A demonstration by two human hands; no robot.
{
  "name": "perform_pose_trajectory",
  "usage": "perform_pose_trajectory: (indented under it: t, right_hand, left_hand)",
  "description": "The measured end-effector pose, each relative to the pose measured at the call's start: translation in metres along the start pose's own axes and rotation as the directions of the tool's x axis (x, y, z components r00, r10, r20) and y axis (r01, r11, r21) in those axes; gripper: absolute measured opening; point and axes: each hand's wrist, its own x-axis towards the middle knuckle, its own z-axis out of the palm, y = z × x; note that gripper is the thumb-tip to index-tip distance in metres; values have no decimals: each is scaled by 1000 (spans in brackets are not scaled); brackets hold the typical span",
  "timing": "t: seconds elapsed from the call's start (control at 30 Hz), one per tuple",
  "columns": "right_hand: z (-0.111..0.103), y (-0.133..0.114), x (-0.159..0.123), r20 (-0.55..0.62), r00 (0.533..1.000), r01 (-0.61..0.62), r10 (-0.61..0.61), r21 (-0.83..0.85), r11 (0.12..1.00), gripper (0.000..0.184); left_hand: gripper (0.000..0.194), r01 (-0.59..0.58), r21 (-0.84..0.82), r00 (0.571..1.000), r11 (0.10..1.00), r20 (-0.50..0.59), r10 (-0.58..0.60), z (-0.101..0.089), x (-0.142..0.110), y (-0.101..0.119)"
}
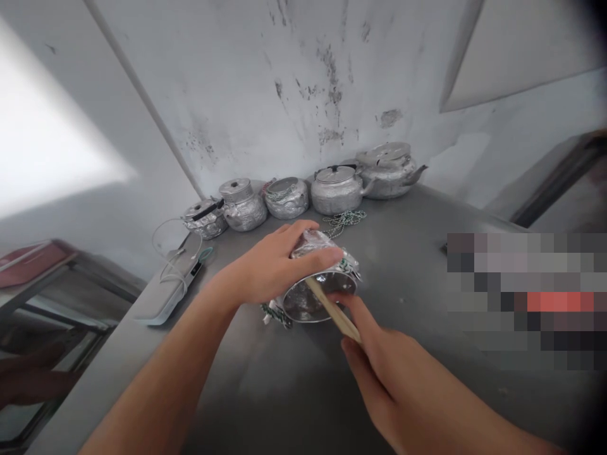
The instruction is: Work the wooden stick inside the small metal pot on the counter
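My left hand (275, 265) wraps over a small shiny metal pot (313, 297) that lies tilted on its side, its open mouth turned toward me. My right hand (374, 360) pinches a thin wooden stick (329, 306) whose far end reaches into the pot's mouth. A green-and-white cord (275, 313) hangs from the pot near the tabletop. Both hands are closed on what they hold.
Several metal kettles and pots (336, 189) stand in a row along the stained wall on the grey metal table (417, 215). A loose cord (344, 221) lies before them. A white device with a cable (171, 287) sits at the left edge. A blurred patch covers the right.
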Motion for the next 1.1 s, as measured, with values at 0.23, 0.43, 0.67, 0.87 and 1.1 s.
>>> perform_pose_trajectory:
  t: [0.23,0.43,0.67,0.87,1.1]
  right_hand:
    - [0,0,0,74,997,0,5,-68,998,52]
    - [2,5,1,23,999,43,-40,-112,993,47]
    - [7,12,0,-26,991,124,-131,-182,975,55]
    - [7,11,-2,-7,997,68,-70,-151,986,48]
    - [2,6,0,65,998,-2,8,-95,995,34]
  left_hand:
    - [70,-15,10,1000,1000,4,15,0,1,0]
    - [74,-16,11,1000,1000,-1,16,-1,0,0]
    - [76,3,3,1000,1000,8,-3,0,0,0]
    - [76,-6,5,1000,1000,3,6,-1,1,1]
    - [76,1,0,1000,1000,7,-1,-1,0,1]
